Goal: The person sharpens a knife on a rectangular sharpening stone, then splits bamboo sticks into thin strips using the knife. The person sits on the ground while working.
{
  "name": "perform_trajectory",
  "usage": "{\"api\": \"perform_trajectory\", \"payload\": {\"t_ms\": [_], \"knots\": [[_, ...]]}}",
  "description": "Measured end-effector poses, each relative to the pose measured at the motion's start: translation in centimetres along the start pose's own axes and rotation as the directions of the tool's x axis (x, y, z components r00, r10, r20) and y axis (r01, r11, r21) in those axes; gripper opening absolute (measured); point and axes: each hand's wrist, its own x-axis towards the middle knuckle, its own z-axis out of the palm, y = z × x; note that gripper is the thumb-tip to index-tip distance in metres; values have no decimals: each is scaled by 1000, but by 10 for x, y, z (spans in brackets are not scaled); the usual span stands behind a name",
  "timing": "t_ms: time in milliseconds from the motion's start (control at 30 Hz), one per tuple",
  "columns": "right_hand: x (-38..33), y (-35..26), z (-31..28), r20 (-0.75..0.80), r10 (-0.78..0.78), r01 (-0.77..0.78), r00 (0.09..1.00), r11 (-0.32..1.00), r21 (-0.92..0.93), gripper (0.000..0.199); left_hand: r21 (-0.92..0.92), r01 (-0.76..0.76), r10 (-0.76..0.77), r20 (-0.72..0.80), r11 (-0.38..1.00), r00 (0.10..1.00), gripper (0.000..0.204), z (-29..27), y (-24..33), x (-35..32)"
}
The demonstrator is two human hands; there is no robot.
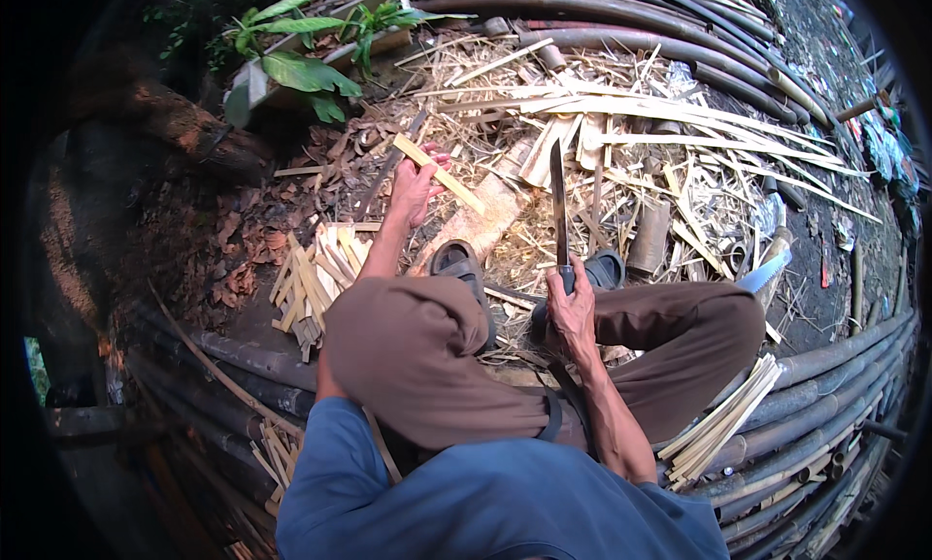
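My left hand [416,189] is closed on a flat, pale bamboo strip [439,175], which slants down to the right past my fingers. My right hand [571,306] grips the dark handle of a long machete [559,206], its blade pointing up and away from me. Below the strip's lower end lies a flat wooden block [485,211] on the ground, between my sandalled feet. Left of my left knee sits a pile of short split bamboo pieces [316,274].
Long bamboo slats [670,109] and shavings cover the ground ahead. Dark bamboo poles [641,41] lie at the back, more poles [806,400] at the right. A bundle of thin strips [726,419] rests by my right thigh. A saw blade [767,271] shows beyond my right knee.
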Motion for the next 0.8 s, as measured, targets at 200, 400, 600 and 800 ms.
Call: {"api": "perform_trajectory", "payload": {"t_ms": [200, 400, 600, 800], "knots": [[11, -67, -3, 177, 76, -85, 981, 995, 43, 71, 170, -32, 30, 14, 985, 999, 37, -2, -82, 7], [44, -121, 32, 338, -47, -9, 940, 987, 163, 78, 169, -404, 397, 78, 899, 915, 30, -13, -119, 10], [75, -121, 53, 377, 90, -200, 922, 943, 266, 57, -346, -334, 322, -91, 877, 942, 54, 39, -136, 6], [80, -113, 51, 436, 302, -455, 848, 837, 305, 39, -226, -243, 265, 73, 944, 962, 46, 34, -129, 0]]}}
